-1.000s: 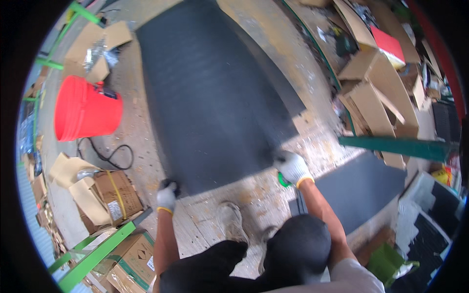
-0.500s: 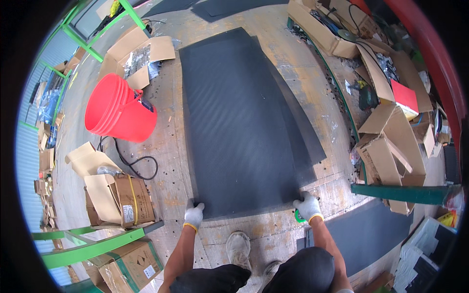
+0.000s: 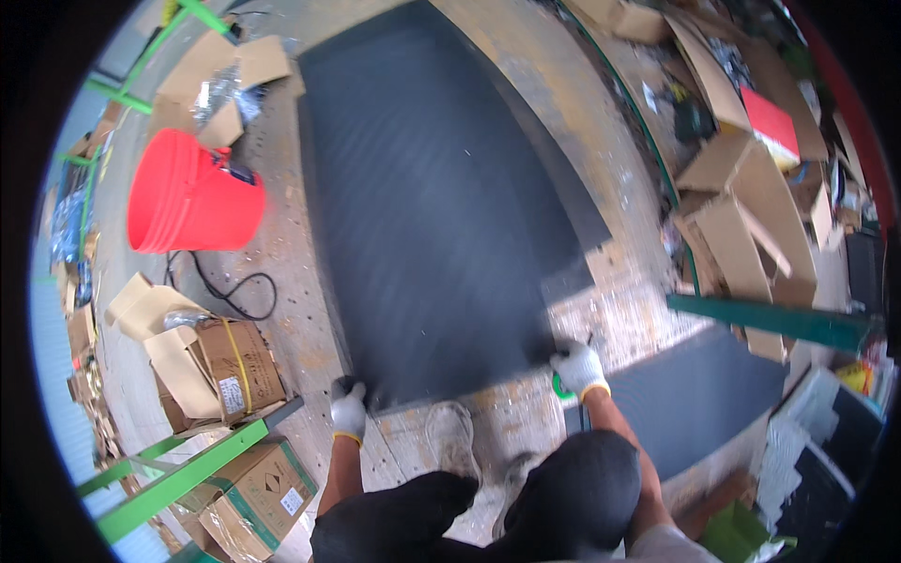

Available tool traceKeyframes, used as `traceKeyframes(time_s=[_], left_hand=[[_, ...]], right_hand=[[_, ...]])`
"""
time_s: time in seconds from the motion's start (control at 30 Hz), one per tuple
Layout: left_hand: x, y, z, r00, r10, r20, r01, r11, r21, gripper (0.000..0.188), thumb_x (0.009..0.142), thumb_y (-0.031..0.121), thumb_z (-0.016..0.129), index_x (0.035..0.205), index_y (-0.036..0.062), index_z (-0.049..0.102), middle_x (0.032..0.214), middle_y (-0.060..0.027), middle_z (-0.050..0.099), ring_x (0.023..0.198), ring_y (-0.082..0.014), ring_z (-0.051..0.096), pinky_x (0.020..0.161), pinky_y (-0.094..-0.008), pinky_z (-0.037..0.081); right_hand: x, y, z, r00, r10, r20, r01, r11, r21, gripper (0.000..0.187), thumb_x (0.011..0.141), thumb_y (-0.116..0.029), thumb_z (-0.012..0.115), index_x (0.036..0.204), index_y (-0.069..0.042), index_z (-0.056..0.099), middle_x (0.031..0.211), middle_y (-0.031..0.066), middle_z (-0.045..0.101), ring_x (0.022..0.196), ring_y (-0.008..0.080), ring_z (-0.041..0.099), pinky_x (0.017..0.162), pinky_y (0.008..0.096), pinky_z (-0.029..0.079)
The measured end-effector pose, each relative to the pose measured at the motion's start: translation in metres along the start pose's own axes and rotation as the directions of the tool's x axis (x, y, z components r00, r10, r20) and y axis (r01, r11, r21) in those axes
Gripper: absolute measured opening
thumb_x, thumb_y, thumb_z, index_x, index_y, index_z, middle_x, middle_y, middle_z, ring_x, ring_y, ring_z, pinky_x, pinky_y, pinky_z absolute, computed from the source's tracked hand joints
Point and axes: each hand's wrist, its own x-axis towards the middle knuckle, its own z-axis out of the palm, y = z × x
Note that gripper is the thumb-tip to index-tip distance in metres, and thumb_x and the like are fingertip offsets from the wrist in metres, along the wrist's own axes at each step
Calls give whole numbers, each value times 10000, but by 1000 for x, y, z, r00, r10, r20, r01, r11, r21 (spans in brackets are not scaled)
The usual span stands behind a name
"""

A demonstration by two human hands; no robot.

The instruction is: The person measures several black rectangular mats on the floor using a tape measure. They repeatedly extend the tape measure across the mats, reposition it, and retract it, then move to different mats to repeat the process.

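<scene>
A large black rubber-like sheet (image 3: 422, 206) stretches away from my feet, its near edge blurred. My left hand (image 3: 349, 409), in a white work glove, is closed on its near left corner. At the near right corner my right hand (image 3: 581, 368), gloved alike, grips the same sheet; the fingertips are partly hidden. Beneath, another black sheet (image 3: 584, 220) sticks out along the right side at a slight angle. Beside my right hand lies a green ring-shaped thing (image 3: 562, 388), partly covered. My shoe (image 3: 450, 433) stands close to the sheet's near edge.
A red bucket (image 3: 202, 192) stands at left, near a black cable (image 3: 230, 298) and open cardboard boxes (image 3: 239, 361). Green rails (image 3: 178, 479) cross the lower left. At right are a dark green bar (image 3: 770, 321), cartons (image 3: 751, 225) and another black sheet (image 3: 690, 403).
Both hands have kept their grip while the sheet's near edge has come closer to my shoes. More of the lower sheet's near right end shows. My view has tilted and shifted.
</scene>
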Motion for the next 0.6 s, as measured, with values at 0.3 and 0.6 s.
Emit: traceKeyframes(time_s=[0.3,0.6], left_hand=[[25,4,-21,999,13,-47,-12,1000,26,254,1018,96,702,1264,64,645,1076,-67,722,793,-157,638,692,-310,539],[34,-18,-73,981,-6,-196,25,995,95,309,978,77,721,1272,49,632,967,-82,705,747,-165,630,647,-328,528]], right_hand=[[-2,19,-16,994,103,-47,-99,992,84,443,892,-244,720,1272,-22,772,1179,235,794,1134,380,768,1010,427,591],[-33,22,-27,996,32,83,-49,975,218,491,881,-356,747,1238,-21,789,1119,245,800,1088,387,778,994,431,596]])
